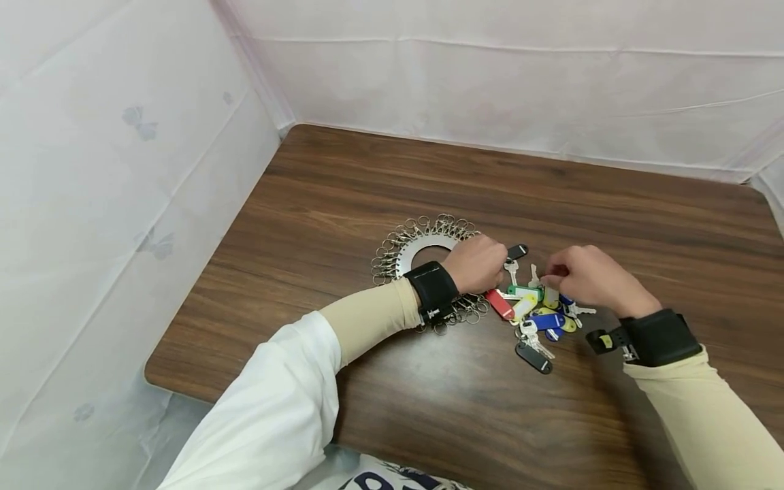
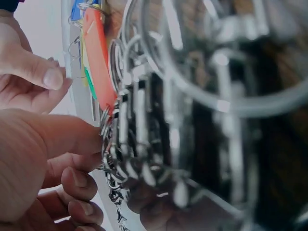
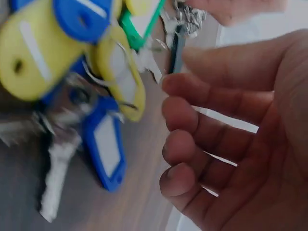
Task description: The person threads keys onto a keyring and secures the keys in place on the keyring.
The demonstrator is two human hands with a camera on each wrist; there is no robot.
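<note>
Where the head view looks down on the brown worktop (image 1: 367, 204), the left hand (image 1: 476, 264) rests on the right edge of a flat metal key ring disc (image 1: 422, 248) fringed with small split rings, its fingers curled at that rim. Just right of it lies a pile of keys with coloured tags (image 1: 533, 309), a red tag (image 1: 500, 304) nearest the disc. The right hand (image 1: 582, 275) hovers over the pile with its fingers bent; whether it grips anything cannot be told here.

In the left wrist view, the left hand's thumb and curled fingers (image 2: 77, 185) pinch a cluster of split rings (image 2: 120, 154) beside the red tag (image 2: 98, 57).

In the right wrist view, the right hand's fingers (image 3: 192, 139) are loosely curled and hold nothing, just beside the yellow and blue tags (image 3: 103, 139).
</note>
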